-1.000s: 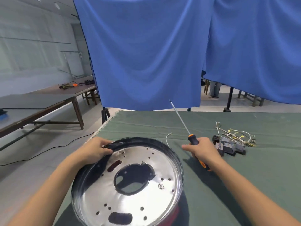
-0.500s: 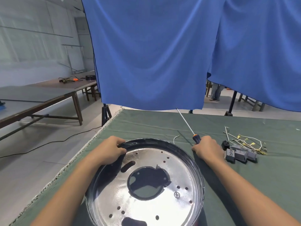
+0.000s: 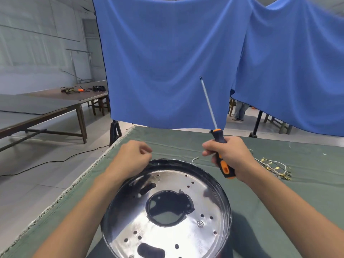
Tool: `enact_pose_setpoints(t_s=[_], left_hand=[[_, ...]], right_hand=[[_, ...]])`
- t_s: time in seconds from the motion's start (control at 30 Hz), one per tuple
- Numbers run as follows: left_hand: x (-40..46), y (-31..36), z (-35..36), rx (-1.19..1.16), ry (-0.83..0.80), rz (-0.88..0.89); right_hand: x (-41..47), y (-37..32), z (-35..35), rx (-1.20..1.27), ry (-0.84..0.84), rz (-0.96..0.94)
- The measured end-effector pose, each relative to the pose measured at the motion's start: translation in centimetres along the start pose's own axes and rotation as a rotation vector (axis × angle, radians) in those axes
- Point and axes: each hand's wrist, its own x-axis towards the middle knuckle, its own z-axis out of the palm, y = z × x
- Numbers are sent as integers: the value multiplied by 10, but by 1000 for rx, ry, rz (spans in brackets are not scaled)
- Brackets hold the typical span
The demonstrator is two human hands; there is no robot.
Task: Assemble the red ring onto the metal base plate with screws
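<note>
I judge the metal base plate stiff, slick, best steadied at its rim; right hand grips screwdriver; left hand curled, holding nothing I can see.

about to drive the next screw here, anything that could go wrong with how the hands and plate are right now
1. The left hand is curled at the far rim without clearly gripping the metal base plate, so the plate may spin or slide on the green cloth.
2. The right hand holds the screwdriver tip-up; swinging the long shaft down could scratch the plate or jab the left hand.
</note>
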Motion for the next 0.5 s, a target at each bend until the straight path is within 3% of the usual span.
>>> enact_pose_setpoints(t_s=[0.13, 0.3, 0.5], left_hand=[[-21, 37, -2, -444, -171, 43], [-33, 58, 10, -721, -298, 9], [-22, 64, 18, -898, -168, -88]], right_hand=[[-18, -24, 33, 76, -149, -13], [-25, -24, 50, 144, -146, 22], [-14, -20, 49, 394, -87, 215]])
